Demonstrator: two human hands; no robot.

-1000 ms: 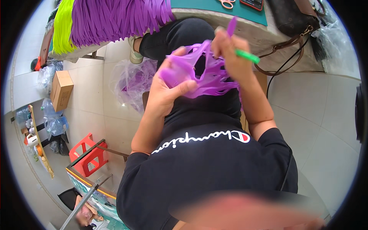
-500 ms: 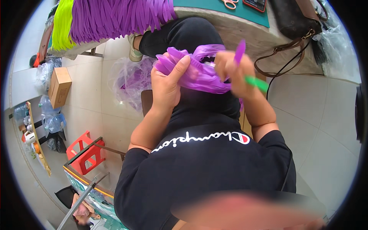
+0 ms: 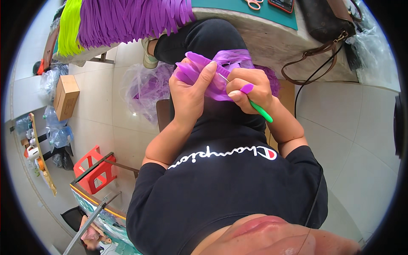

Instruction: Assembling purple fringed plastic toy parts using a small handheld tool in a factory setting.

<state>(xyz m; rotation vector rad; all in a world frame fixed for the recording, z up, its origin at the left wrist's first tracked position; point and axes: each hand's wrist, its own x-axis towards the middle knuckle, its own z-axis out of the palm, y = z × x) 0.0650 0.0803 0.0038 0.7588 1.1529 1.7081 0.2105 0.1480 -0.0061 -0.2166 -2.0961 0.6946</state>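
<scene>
Over my lap, my left hand [image 3: 187, 93] is closed around a fanned bundle of thin purple rubbery strips [image 3: 193, 63], its thumb pressing on top. My right hand [image 3: 255, 87] grips a slim tool with a green handle [image 3: 261, 111]. A thin metal shaft [image 3: 223, 77] comes out of that fist and reaches the strips beside my left thumb; whether its tip touches them I cannot tell. A small purple piece [image 3: 247, 88] pokes out between my right fingers. Beyond both hands, looser purple material [image 3: 233, 56] lies across my thigh.
Purple strips [image 3: 131, 21] and yellow-green strips [image 3: 69, 29] hang over the table edge. On the green mat [image 3: 238, 9] are scissors [image 3: 254, 4] and a phone [image 3: 281, 5]. A brown bag [image 3: 325, 21] sits right. A clear plastic bag [image 3: 146, 87] and red stool [image 3: 94, 170] are left.
My right hand has come left, closer to my left hand, bringing the tool's metal end to the strips. The purple piece in that hand has turned and moved lower.
</scene>
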